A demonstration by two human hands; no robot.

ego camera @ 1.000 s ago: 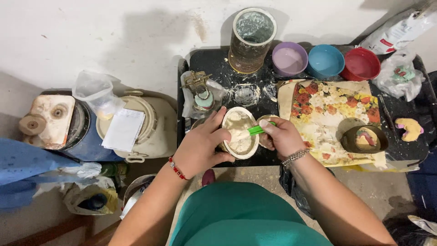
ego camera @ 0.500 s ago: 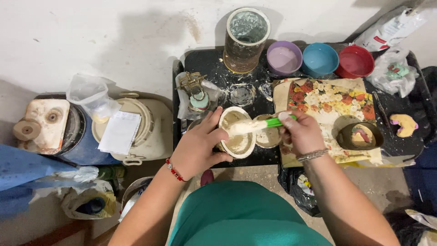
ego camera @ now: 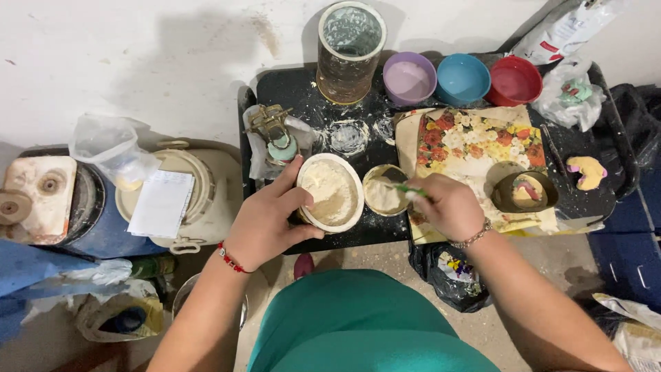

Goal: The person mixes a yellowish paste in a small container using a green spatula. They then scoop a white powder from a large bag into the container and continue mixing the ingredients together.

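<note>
One spoon [ego camera: 403,189] has dipped into the small cup [ego camera: 383,191] since.

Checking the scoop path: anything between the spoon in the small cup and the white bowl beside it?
Nothing visible. The green spoon sits in the small cup, which stands right beside the white bowl held by the left hand; the right hand grips the spoon.

A wide white-rimmed tub of pale powder [ego camera: 329,191] is gripped by the left hand [ego camera: 265,220] at the front of the black tray table [ego camera: 303,86]. Just right of it sits a small round cup [ego camera: 383,189], into which what seems a green-handled tool [ego camera: 406,188] is dipped by the right hand [ego camera: 447,207]. Behind stands a tall glass jar [ego camera: 349,52]; three plastic bowls [ego camera: 461,78] are lined up to its right.
</note>
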